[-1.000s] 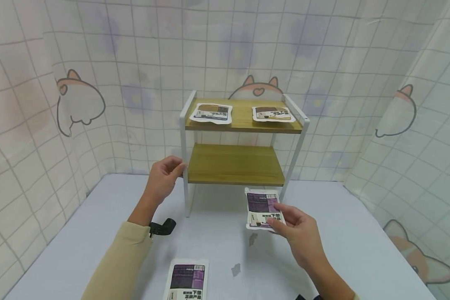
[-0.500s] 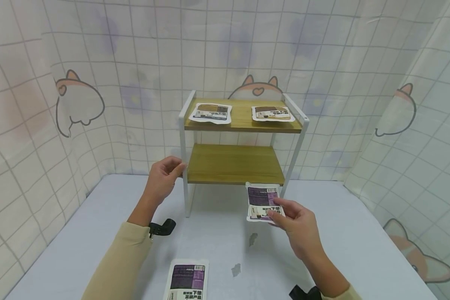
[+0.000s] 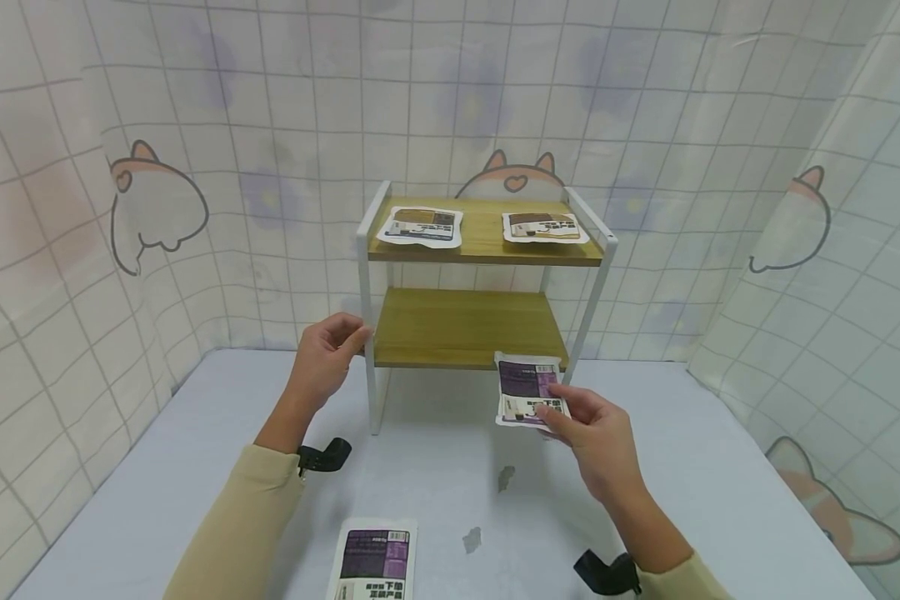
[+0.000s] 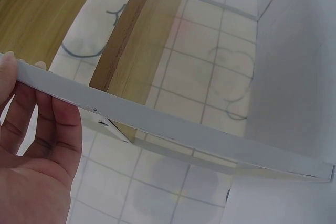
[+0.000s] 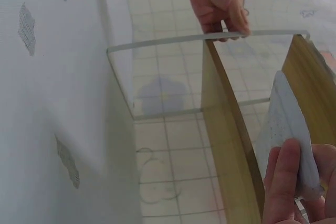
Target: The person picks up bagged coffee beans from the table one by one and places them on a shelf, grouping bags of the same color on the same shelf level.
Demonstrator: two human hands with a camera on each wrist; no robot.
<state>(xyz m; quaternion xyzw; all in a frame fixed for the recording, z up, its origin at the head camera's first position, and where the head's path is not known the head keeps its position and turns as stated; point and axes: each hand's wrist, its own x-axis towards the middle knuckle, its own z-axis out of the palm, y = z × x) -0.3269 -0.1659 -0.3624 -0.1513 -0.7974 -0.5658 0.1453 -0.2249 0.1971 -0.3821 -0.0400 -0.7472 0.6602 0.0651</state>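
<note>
A two-tier rack [image 3: 367,275] with white posts and wooden boards stands at the back of the table. My left hand [image 3: 328,354] grips its front left post [image 4: 157,124] at the lower board's height; the same hand [image 5: 218,1] shows in the right wrist view. My right hand [image 3: 596,446] pinches a flat white packet with a purple label [image 3: 527,389] by its near edge. The packet [image 5: 286,124] hovers at the front right edge of the lower board [image 3: 468,327]. Two similar packets [image 3: 422,226] [image 3: 543,227] lie on the top board.
Another purple-labelled packet [image 3: 375,560] lies on the pale table [image 3: 157,467] near the front edge. Small grey marks [image 3: 506,477] dot the tabletop. A tiled curtain with cat drawings [image 3: 157,200] encloses the back and both sides.
My right hand has carried the packet up and away from me, from above the table to the lower board's front edge. The left hand has stayed on the post.
</note>
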